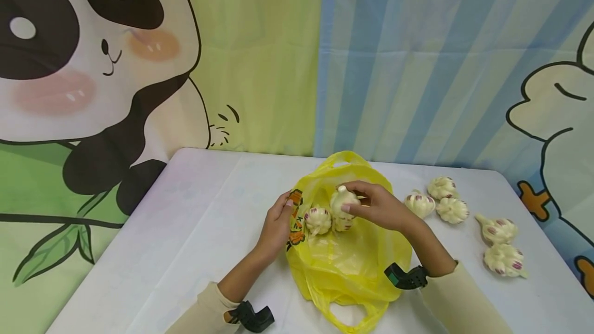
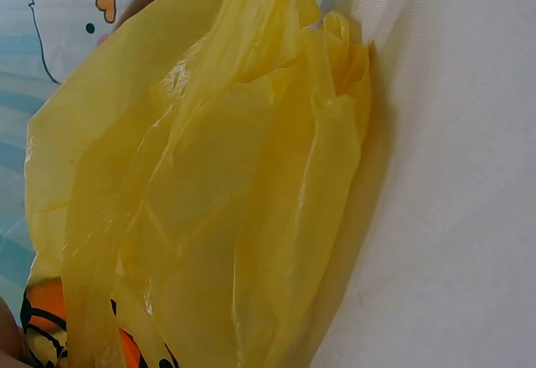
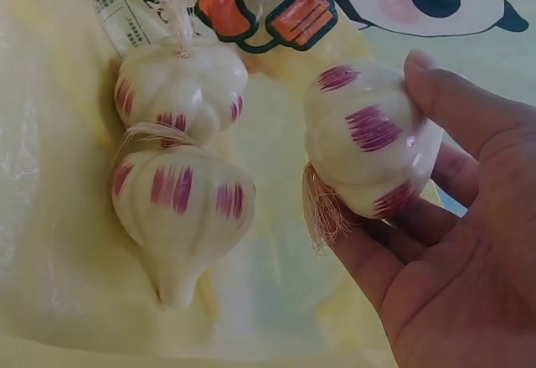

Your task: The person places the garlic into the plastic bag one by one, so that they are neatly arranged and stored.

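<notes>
A yellow plastic bag (image 1: 357, 256) lies spread on the table with its mouth open. My left hand (image 1: 276, 227) grips the bag's left edge beside its orange and black print; in the left wrist view, the bag's side (image 2: 209, 192) hides most of that hand. Over the bag, my right hand (image 1: 382, 207) holds a garlic bulb (image 1: 342, 201), white with purple streaks, between thumb and fingers. Inside lie two more bulbs: one garlic bulb (image 1: 318, 220) in plain sight, the other garlic bulb (image 3: 184, 192) partly hidden from the head camera by the held one.
Right of the bag, several garlic bulbs lie on the white table (image 1: 195, 241): a group of three with one garlic bulb (image 1: 452, 210) in front, and a pair with one garlic bulb (image 1: 505, 260) nearest. A printed cloth backdrop (image 1: 260, 66) hangs behind the table.
</notes>
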A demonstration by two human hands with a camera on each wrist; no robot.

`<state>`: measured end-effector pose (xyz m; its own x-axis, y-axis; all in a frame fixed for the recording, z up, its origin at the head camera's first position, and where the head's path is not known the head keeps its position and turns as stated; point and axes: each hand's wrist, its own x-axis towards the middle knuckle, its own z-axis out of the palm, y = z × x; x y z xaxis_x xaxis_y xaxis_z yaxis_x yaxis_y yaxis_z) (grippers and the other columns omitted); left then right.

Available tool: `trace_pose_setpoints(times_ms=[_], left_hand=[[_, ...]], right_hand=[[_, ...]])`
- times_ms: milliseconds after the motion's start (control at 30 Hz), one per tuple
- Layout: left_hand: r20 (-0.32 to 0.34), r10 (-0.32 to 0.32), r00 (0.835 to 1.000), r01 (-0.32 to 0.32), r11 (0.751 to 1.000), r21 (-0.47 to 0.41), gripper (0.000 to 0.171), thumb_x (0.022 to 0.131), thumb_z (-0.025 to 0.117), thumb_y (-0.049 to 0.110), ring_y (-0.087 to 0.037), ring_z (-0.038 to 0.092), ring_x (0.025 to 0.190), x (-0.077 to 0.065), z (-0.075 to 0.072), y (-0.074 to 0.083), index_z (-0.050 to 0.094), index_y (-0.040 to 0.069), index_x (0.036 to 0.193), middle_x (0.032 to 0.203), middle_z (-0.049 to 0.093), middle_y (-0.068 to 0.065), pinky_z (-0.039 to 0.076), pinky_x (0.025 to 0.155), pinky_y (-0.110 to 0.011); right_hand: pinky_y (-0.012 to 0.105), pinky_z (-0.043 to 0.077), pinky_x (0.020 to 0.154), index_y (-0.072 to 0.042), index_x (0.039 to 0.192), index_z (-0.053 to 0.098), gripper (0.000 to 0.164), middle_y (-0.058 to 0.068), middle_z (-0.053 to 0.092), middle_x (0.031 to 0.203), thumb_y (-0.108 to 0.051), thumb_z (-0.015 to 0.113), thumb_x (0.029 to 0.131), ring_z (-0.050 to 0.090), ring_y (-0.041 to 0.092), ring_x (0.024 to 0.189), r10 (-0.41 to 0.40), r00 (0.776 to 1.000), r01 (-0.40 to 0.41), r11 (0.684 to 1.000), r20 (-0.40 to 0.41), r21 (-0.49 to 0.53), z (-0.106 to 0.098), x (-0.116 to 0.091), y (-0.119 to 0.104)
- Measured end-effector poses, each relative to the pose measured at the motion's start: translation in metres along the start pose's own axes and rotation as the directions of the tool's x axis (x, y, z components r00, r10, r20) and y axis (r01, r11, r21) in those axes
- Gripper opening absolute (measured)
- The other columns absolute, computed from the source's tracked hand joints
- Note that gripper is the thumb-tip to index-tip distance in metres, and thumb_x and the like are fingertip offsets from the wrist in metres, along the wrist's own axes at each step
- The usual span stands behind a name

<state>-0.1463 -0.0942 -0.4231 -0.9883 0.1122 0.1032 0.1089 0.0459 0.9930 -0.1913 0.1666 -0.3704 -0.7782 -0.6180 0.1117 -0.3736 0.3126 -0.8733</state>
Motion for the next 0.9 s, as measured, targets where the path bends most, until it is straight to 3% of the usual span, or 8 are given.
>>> trace_pose_setpoints(times_ms=[167, 433, 667, 900], left_hand=[[0.007, 0.006, 1.000, -0.006, 1.000, -0.004, 0.044, 0.108, 0.032, 0.028, -0.029, 0.044, 0.129, 0.000, 0.000, 0.000, 0.039, 0.009, 0.147, 0.142, 0.046, -0.017, 0.034, 0.106, -0.048], [0.012, -0.005, 1.000, 0.005, 1.000, -0.020, 0.044, 0.109, 0.030, 0.027, -0.033, 0.048, 0.124, 0.001, 0.000, -0.002, 0.037, 0.009, 0.148, 0.139, 0.048, -0.018, 0.039, 0.101, -0.047], [0.023, -0.004, 1.000, 0.006, 0.998, -0.059, 0.043, 0.109, 0.030, 0.024, -0.036, 0.050, 0.122, 0.002, 0.001, -0.003, 0.037, 0.008, 0.148, 0.137, 0.049, -0.020, 0.040, 0.100, -0.051], [0.009, 0.003, 1.000, -0.003, 1.000, -0.005, 0.043, 0.108, 0.032, 0.028, -0.032, 0.049, 0.124, 0.001, 0.000, -0.003, 0.040, 0.011, 0.147, 0.138, 0.049, -0.017, 0.039, 0.101, -0.046]], right_hand=[[0.034, 0.050, 0.089, 0.000, 0.136, 0.052, 0.047, 0.012, 0.053, 0.133, -0.018, 0.066, 0.095, 0.055, 0.028, 0.115, -0.001, 1.000, 0.001, 1.000, 0.008, 0.007, 0.001, -0.002, 0.004], [0.045, 0.039, 0.102, 0.003, 0.135, 0.052, 0.046, 0.026, 0.048, 0.136, -0.008, 0.067, 0.093, 0.044, 0.045, 0.126, -0.054, 0.998, 0.052, 0.998, 0.043, 0.045, 0.007, -0.002, 0.013], [0.046, 0.038, 0.103, 0.003, 0.135, 0.052, 0.047, 0.019, 0.051, 0.136, -0.011, 0.067, 0.093, 0.046, 0.041, 0.126, -0.065, 0.998, 0.065, 0.998, 0.022, -0.024, 0.005, -0.005, 0.011], [0.040, 0.037, 0.105, -0.002, 0.135, 0.053, 0.046, 0.014, 0.051, 0.138, -0.012, 0.068, 0.093, 0.048, 0.030, 0.128, -0.056, 0.998, 0.057, 0.998, 0.022, -0.017, 0.002, -0.007, 0.004]])
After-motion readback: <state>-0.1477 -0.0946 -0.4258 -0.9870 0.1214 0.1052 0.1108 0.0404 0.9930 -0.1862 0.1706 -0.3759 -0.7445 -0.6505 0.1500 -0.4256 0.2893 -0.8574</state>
